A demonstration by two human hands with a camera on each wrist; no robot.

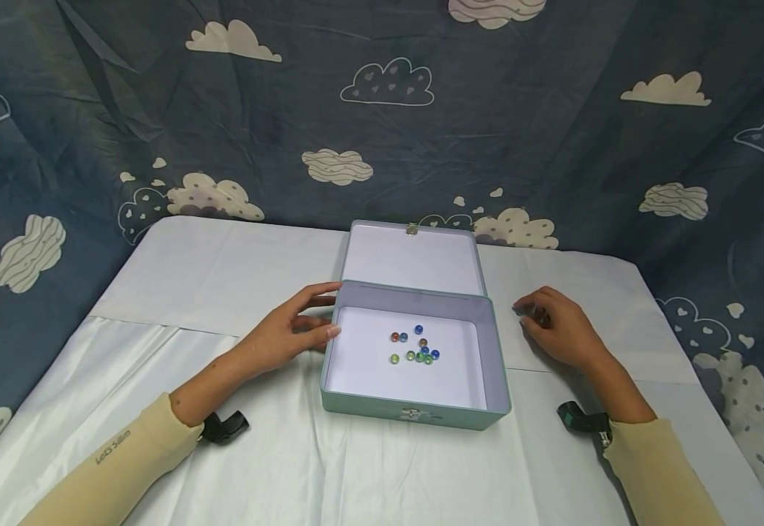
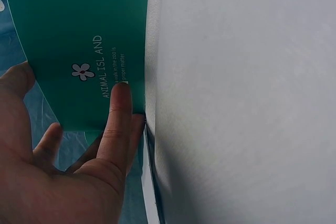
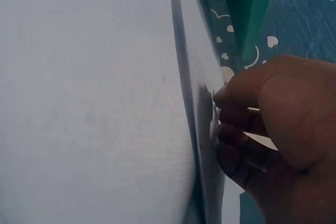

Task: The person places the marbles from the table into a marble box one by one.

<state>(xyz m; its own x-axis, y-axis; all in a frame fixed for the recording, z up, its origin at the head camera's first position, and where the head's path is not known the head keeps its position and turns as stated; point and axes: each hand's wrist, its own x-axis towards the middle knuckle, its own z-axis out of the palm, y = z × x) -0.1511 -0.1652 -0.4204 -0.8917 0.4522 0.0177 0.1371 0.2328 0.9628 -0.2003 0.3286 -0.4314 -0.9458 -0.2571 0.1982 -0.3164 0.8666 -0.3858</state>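
Observation:
A green metal box point(image 1: 415, 420) with a pale lilac inside stands on the white cloth, its hinged lid point(image 1: 413, 256) folded back. Several glass marbles point(image 1: 419, 357) in blue, green, yellowish and reddish tones lie on its floor. My left hand point(image 1: 293, 329) rests against the box's left side with fingers extended, thumb at the rim; the left wrist view shows the printed green wall point(image 2: 84, 19) beside these fingers. Right of the box, my right hand point(image 1: 561, 325) is low over the cloth, fingertips pinching a small dark greenish marble point(image 1: 518, 311), mostly hidden by the fingers.
White cloth point(image 1: 224, 453) covers the table, with a fold line running across it. Behind and around the table hangs a dark blue curtain point(image 1: 382, 146) with cloud prints. A silver clasp point(image 1: 410, 414) sits on the box's front wall, a small catch point(image 1: 412, 229) on the lid.

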